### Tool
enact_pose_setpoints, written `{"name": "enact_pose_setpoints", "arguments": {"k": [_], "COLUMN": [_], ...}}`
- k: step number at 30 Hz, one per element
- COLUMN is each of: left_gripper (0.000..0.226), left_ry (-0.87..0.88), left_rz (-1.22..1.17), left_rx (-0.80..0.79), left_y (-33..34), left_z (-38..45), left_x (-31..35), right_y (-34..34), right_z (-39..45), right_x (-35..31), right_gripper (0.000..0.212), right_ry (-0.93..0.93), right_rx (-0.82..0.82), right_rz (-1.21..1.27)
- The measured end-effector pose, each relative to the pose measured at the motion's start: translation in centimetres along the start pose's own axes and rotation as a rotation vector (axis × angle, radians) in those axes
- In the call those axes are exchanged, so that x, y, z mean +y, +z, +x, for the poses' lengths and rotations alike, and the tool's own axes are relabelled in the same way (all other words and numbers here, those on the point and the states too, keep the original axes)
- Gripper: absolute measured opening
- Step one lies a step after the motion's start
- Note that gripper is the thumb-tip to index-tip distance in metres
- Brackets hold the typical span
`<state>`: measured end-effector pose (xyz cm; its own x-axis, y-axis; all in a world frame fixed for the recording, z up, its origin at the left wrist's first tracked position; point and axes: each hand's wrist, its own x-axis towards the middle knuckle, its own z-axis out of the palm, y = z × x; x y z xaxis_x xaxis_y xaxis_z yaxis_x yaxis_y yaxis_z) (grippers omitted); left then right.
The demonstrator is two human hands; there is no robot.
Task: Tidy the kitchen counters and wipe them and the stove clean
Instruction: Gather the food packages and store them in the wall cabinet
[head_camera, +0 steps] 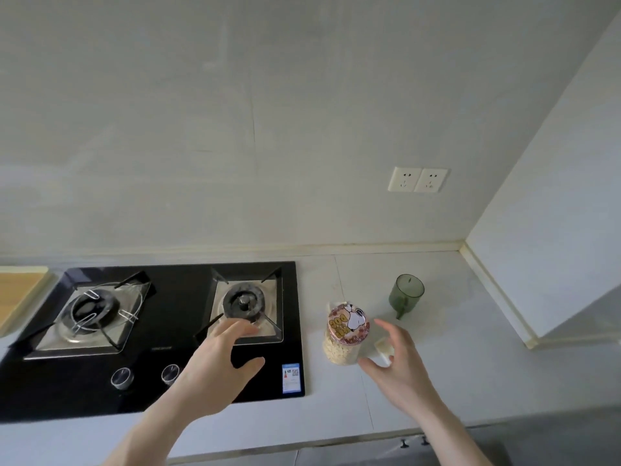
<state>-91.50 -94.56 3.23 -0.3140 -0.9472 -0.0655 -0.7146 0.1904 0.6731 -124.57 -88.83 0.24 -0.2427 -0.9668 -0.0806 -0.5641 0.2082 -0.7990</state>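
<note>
Tidying looked early, wiping not started as far as visible: no cloth or sponge in frame.

Still out on the tabletop: a jar with a cartoon lid, pale contents, standing just right of the stove; a green cup farther right and back, near the corner wall; a small pale item just right of the jar, partly hidden by fingers, can't tell what it was.

Stove: black glass top, two burners. Left burner had wire bits, maybe clips, lying on it, which would need clearing before a wipe. Right burner looked bare. Couldn't judge grime on glass or tabletop from this view. A wooden board edge showed at far left.

Left hand: open, fingers spread, hovering over the stove's near right part, holding nothing.
Right hand: open, fingers loosely curved toward the jar, just beside it, not clearly touching.

Judgement: both hands were framing the jar, so the step in hand was likely picking it up to relocate. Left to do: jar, cup, small item, burner debris, then wipe tabletop and stove. Basically all of it.
</note>
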Motion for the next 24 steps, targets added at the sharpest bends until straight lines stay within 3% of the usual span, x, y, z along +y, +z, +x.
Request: {"name": "enact_pose_setpoints", "arguments": {"k": [7,15,24], "left_gripper": [0.038,0.042,0.041], "left_ry": [-0.041,-0.229,-0.455], "left_rz": [0.088,0.062,0.004], "left_rx": [-0.071,0.025,0.083], "left_y": [2.7,4.1,5.1], "left_z": [3.6,1.7,-2.8], "left_x": [3.1,1.9,-0.2], "right_y": [0.1,4.6,5.5], "right_z": [8.1,14.3,15.1], "right_x": [1.6,2.2,3.4], "right_gripper": [0.101,0.122,0.089], "right_ry": [-0.012,0.015,-0.065], "right_rx": [-0.232,-0.540,-0.447], "right_rz": [-0.217,-0.537,-0.601]}}
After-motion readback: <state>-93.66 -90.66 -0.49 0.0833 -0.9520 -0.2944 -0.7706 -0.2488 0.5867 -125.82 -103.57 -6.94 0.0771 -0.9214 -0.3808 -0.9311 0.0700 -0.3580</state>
